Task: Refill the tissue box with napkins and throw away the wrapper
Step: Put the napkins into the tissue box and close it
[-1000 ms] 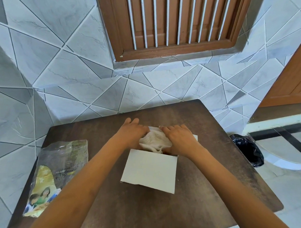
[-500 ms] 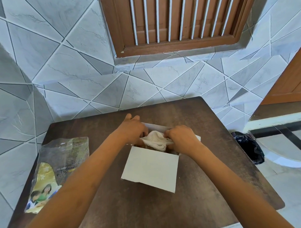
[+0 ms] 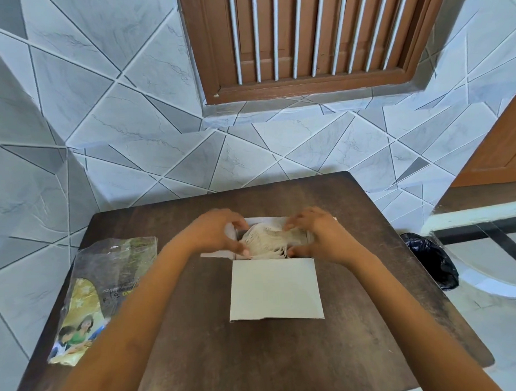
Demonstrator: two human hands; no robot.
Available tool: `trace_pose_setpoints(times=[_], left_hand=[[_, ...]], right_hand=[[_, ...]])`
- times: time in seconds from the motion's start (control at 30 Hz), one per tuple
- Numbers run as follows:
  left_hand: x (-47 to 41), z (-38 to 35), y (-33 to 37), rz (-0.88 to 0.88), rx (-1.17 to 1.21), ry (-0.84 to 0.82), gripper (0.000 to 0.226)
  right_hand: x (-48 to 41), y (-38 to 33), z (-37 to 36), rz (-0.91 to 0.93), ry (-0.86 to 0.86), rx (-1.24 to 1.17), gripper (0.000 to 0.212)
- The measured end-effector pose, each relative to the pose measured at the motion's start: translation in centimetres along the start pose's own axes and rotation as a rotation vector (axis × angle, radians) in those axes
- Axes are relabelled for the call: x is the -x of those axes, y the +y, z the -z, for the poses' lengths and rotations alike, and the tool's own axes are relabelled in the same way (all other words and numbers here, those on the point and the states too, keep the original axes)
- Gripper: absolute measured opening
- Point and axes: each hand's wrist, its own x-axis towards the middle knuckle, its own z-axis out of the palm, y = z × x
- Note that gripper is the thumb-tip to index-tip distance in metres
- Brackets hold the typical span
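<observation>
Napkin stack (image 3: 270, 239) lies crosswise in the tissue box (image 3: 276, 288); left hand (image 3: 215, 234) and right hand (image 3: 319, 237) pinch its two ends, equally near.

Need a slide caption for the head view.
Both hands, left hand and right hand, press napkins into open tissue box; empty wrapper lies left.

Dark wood counter (image 3: 285, 355) against grey tiled wall (image 3: 116, 112). Brown barred shutter (image 3: 304, 38) above. Black bag (image 3: 431, 259) on floor off right edge.
</observation>
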Motion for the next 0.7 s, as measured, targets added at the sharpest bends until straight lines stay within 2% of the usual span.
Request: trace_pose_setpoints(times=[0.07,0.13,0.23,0.3,0.4,0.47,0.53,0.6,0.7], left_hand=[[0.4,0.7,-0.7,0.063,0.136,0.119,0.047],[0.4,0.6,-1.3,0.205,0.100,0.183,0.057],[0.4,-0.3,-2.2,0.399,0.111,0.018,0.065],[0.7,-0.5,-2.5,0.425,0.282,-0.047,0.049],[1.4,0.1,-1.8,0.379,0.522,0.094,0.020],[1.9,0.6,-0.6,0.336,0.728,0.157,0.016],[2.1,0.9,0.8,0.305,0.879,0.111,0.029],[1.7,0.3,1.7,0.310,0.885,0.065,0.038],[0.6,-1.9,1.6,0.281,0.719,0.162,0.018]], right_hand=[[1.0,0.5,0.0,-0.174,0.164,-0.048,0.059],[1.5,0.6,-0.2,-0.420,0.178,-0.048,0.073],[2.0,0.5,-1.0,-0.568,0.124,-0.143,0.078],[2.2,0.3,-1.1,-0.581,0.238,-0.246,0.079],[2.2,-0.8,-0.5,-0.549,0.454,-0.451,0.079],[2.3,-2.1,-0.1,-0.541,0.508,-0.620,0.071],[2.5,-3.0,-0.3,-0.530,0.498,-0.751,0.051],[2.7,-3.6,-0.9,-0.526,0.449,-0.764,0.041],[2.3,-3.2,-1.9,-0.496,0.429,-0.628,0.021]])
